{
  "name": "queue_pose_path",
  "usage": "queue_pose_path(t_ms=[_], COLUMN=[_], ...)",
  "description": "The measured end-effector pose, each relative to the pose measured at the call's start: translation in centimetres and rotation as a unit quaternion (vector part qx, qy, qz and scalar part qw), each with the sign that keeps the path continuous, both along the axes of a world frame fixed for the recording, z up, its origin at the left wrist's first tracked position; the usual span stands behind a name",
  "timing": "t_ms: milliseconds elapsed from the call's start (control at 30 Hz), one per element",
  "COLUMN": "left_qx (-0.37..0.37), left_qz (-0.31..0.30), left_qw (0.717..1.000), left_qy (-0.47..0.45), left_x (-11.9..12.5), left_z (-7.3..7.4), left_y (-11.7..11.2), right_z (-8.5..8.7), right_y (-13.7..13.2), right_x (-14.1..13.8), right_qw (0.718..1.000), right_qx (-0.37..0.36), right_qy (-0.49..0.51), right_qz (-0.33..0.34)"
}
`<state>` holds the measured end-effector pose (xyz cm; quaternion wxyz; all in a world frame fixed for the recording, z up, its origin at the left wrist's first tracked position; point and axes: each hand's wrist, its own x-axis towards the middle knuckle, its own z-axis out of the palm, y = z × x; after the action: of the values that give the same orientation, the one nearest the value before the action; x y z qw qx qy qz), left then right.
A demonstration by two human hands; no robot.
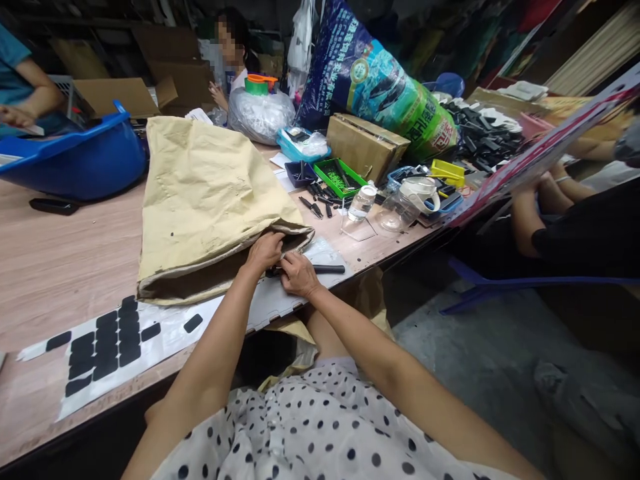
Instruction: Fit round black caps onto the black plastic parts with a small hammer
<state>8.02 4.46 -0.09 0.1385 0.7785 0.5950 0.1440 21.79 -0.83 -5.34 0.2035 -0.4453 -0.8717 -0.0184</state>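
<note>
A large tan paper sack [210,193] lies flat on the wooden table [60,267], its open mouth toward me. My left hand [263,252] rests at the sack's mouth with fingers curled down on the edge. My right hand [299,274] sits right beside it, closed around a slim black part [327,269] that sticks out to the right. Both hands lie over a white backing sheet [165,333] carrying several black rounded pads [107,343].
A blue tub [75,160], a black phone [54,206], cardboard boxes, a green tray [340,177], a water bottle [361,202], a clear jug [407,200] and black parts crowd the table. Other people sit at the far left, back and right. The table edge runs by my lap.
</note>
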Motion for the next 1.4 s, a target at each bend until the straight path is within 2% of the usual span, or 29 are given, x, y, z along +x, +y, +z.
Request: queue_pose_path(t_ms=[133,300,367,467,567,667,767,900,1000,1133,1400], left_qx=[-0.031,-0.053,-0.063,-0.075,-0.078,-0.068,-0.025,0.062,0.082,0.072,0.042], left_qz=[0.005,0.071,0.076,0.075,0.086,0.099,0.101,0.078,0.08,0.102,0.118], left_qw=[0.999,0.996,0.995,0.994,0.993,0.992,0.993,0.992,0.989,0.988,0.986], left_qy=[0.021,0.011,0.005,-0.002,-0.005,-0.025,-0.057,-0.083,-0.098,-0.094,-0.109], left_x=[1.6,3.0,3.4,3.6,2.8,0.8,-2.0,-5.6,-7.1,-7.1,-6.5], left_z=[0.1,-0.1,-0.1,0.1,0.4,0.4,-0.2,-2.1,-3.7,-4.7,-4.8], left_y=[1.7,2.1,2.1,2.3,2.0,0.4,-3.3,-9.4,-12.4,-13.2,-12.5], right_z=[0.1,0.1,0.2,0.3,0.5,0.6,0.6,0.6,0.6,0.5,1.1], right_y=[-0.1,-0.3,-0.3,-0.4,-0.4,-0.4,-0.4,-0.3,-0.3,-0.3,-0.4], right_x=[-0.2,-0.4,-0.4,-0.4,-0.3,-0.2,-0.2,-0.1,0.1,0.4,1.0], right_qw=[1.0,1.0,1.0,1.0,1.0,1.0,1.0,0.999,0.999,0.999,0.998], right_qx=[-0.003,-0.012,-0.017,-0.022,-0.024,-0.025,-0.028,-0.036,-0.041,-0.043,-0.053], right_qy=[0.003,0.004,0.002,-0.003,-0.002,0.006,0.015,0.02,0.023,0.03,0.038], right_qz=[0.0,-0.006,-0.011,-0.013,-0.008,-0.002,-0.001,0.0,0.004,-0.002,0.002])
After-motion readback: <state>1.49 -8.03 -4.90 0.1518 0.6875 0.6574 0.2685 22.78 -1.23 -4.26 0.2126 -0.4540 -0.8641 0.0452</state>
